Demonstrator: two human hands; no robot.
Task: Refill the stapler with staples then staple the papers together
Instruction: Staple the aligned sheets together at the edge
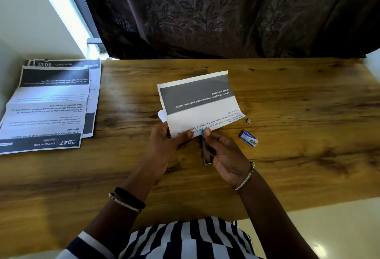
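A wooden table stands before a dark leaf-patterned curtain. Above its middle the left hand pinches the near edge of the folded papers, thumb on top. Just right of that grip, the right hand is closed around the stapler, whose blue tip meets the papers' edge. Right of the papers lie a staple box and a small staple strip. Far left of the papers sits a stack of printed sheets.

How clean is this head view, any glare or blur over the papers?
Head view: window glare washes the paper stack at left and streaks the table; the held papers are slightly blurred at their right edge; wide-angle bending shows at the table's edges.
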